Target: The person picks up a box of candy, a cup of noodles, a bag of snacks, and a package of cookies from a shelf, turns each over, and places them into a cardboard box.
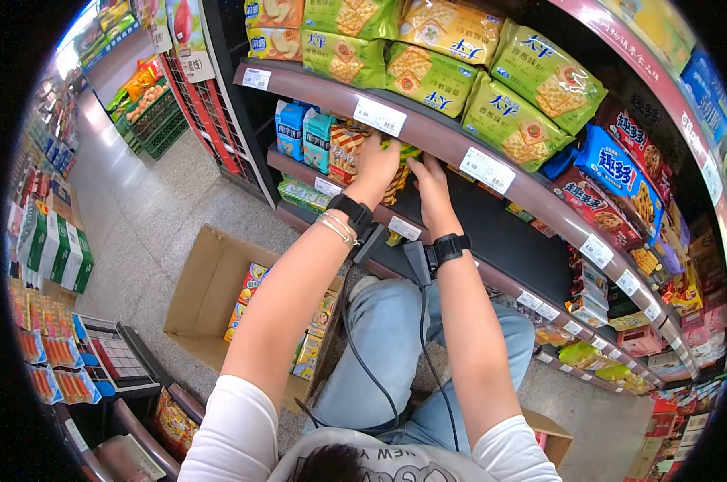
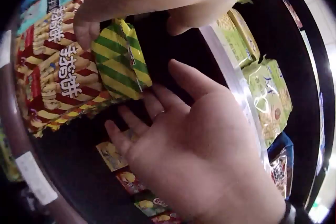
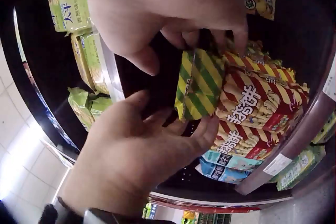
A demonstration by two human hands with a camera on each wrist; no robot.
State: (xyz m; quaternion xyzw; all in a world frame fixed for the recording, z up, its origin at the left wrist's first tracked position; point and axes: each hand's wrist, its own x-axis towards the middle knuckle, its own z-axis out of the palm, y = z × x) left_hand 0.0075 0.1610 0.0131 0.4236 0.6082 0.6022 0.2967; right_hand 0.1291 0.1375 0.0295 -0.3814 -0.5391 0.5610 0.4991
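Note:
A green-and-yellow striped snack pack (image 3: 199, 85) stands on the lower shelf, right beside red-and-yellow packs of finger biscuits (image 2: 63, 77). My left hand (image 1: 377, 167) reaches in from the left, its fingertips at one side of the striped pack and its thumb apart from it. From the opposite side my right hand (image 1: 434, 195) reaches in, palm toward the pack, with extended fingers at its edge. In the left wrist view the right hand (image 2: 194, 145) lies below the pack; in the right wrist view the left hand (image 3: 152, 145) does.
Teal biscuit packs (image 1: 317, 140) stand left of the finger biscuits. The upper shelf, edged with price labels (image 1: 379, 116), overhangs the hands and bears green cracker packs (image 1: 427, 78). An open cardboard box (image 1: 199, 297) with colourful packs sits on the floor by the person's knees.

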